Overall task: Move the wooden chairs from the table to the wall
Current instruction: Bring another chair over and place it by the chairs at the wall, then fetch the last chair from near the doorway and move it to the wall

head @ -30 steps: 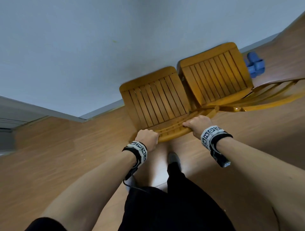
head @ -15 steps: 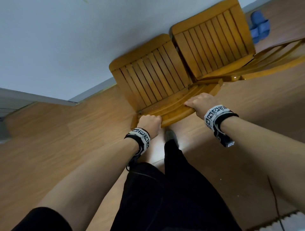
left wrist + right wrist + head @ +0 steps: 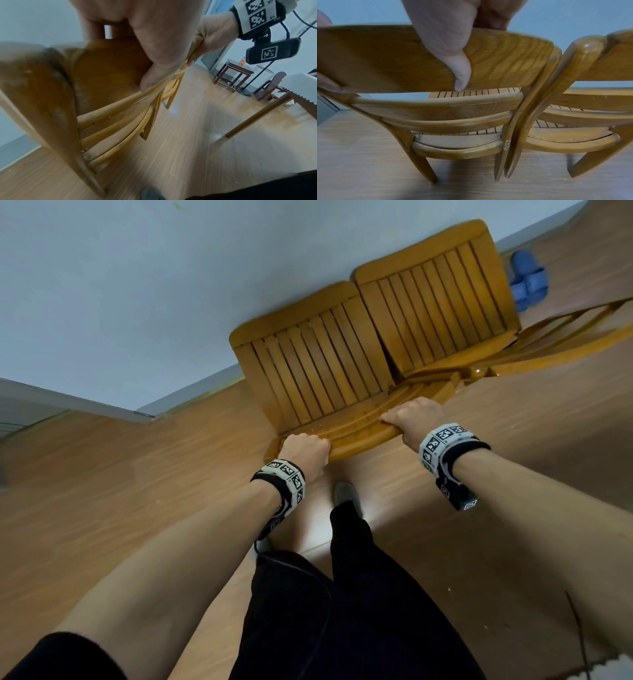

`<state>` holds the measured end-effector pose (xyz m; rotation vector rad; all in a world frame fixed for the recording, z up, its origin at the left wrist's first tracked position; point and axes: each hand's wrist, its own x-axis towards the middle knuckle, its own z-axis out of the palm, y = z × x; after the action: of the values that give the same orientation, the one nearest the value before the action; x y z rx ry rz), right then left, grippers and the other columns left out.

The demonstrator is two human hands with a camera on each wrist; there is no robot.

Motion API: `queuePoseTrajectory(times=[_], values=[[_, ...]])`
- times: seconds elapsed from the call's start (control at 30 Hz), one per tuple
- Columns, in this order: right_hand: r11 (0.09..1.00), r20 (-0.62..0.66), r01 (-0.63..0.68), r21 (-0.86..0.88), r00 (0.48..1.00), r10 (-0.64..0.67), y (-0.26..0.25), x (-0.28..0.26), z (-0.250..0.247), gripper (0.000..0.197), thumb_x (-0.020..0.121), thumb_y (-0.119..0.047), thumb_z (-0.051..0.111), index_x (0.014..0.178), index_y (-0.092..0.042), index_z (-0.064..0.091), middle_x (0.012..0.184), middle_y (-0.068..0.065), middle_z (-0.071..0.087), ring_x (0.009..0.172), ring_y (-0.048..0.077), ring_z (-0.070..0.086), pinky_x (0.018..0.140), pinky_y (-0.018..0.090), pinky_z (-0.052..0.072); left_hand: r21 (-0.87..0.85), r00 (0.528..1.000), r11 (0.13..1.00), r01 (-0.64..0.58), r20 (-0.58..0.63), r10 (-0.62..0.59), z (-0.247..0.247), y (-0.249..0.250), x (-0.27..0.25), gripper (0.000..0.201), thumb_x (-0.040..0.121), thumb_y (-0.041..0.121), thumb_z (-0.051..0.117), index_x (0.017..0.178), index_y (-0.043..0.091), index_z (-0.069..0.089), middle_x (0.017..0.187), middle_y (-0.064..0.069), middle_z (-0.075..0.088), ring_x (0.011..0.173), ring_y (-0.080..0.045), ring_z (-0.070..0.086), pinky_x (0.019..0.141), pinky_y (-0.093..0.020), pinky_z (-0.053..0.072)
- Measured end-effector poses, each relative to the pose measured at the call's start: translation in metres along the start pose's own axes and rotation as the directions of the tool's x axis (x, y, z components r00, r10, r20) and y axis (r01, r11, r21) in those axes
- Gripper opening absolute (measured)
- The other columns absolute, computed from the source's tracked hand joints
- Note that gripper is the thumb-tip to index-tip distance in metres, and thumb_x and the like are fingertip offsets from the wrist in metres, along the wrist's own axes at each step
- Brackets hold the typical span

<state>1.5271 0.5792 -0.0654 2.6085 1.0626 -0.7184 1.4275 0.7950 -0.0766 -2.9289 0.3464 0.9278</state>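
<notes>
A wooden chair (image 3: 315,361) with a slatted seat stands with the seat's front edge near the pale wall (image 3: 137,285). Both hands hold its top back rail. My left hand (image 3: 303,448) grips the rail's left end, fingers over the top and thumb behind (image 3: 154,56). My right hand (image 3: 416,419) grips the rail's right part, thumb pressed on the rail's back face (image 3: 458,67). A second wooden chair (image 3: 435,302) stands right beside it against the wall, their back posts touching (image 3: 539,108).
A pair of blue slippers (image 3: 527,280) lies by the wall beyond the second chair. A table with a white cloth (image 3: 300,86) stands behind, on the right, with small dark side tables (image 3: 233,73) farther off. My legs and shoe (image 3: 346,494) are just behind the chair.
The chair in my hands has slid closer to the wall and against the second chair. Both hands keep the same hold on the back rail.
</notes>
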Motion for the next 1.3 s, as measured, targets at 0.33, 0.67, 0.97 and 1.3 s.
queuePoseTrajectory(times=[0.33,0.67,0.97,1.3], values=[[0.991,0.04,-0.018,0.133,0.999,0.013,-0.007,-0.003,0.003,0.042,0.087,-0.017,0.065,0.128,-0.029,0.062,0.121,-0.006,0.067,0.114,0.021,0.059,0.105,0.038,0.042,0.049,0.992,0.998,-0.043,0.122,0.037,-0.014,-0.005,-0.007,0.015,0.093,0.028,0.056,0.102,0.018,0.061,0.102,-0.005,0.067,0.09,-0.028,0.063,0.068,-0.034,0.044],[0.89,-0.03,-0.253,0.38,0.958,0.285,-0.04,-0.059,0.015,0.073,0.089,-0.005,0.06,0.155,-0.016,0.031,0.165,0.004,0.022,0.152,0.021,0.016,0.122,0.038,0.025,0.234,0.943,0.93,-0.282,-0.108,0.313,-0.057,-0.015,-0.013,0.052,0.095,0.065,0.04,0.104,0.016,0.058,0.091,-0.001,0.065,0.082,-0.024,0.061,0.064,-0.033,0.047],[0.537,0.183,-0.642,0.547,0.718,0.672,-0.131,-0.167,0.031,0.066,0.094,-0.019,0.05,0.156,-0.017,0.027,0.163,0.004,0.027,0.143,0.026,0.037,0.112,0.04,0.038,0.412,0.758,0.735,-0.538,-0.144,0.636,-0.063,0.011,-0.044,0.051,0.096,0.052,0.041,0.13,0.016,0.055,0.114,-0.005,0.065,0.104,-0.027,0.06,0.079,-0.039,0.051],[-0.022,0.362,-0.773,0.634,0.271,0.892,-0.38,-0.337,0.061,0.061,0.096,-0.024,0.048,0.154,-0.018,0.032,0.16,-0.002,0.033,0.141,0.021,0.041,0.106,0.04,0.044,0.563,0.504,0.377,-0.735,0.083,0.859,-0.025,0.05,-0.191,0.046,0.095,0.049,0.044,0.125,0.017,0.056,0.117,-0.005,0.063,0.107,-0.027,0.059,0.07,-0.035,0.044]])
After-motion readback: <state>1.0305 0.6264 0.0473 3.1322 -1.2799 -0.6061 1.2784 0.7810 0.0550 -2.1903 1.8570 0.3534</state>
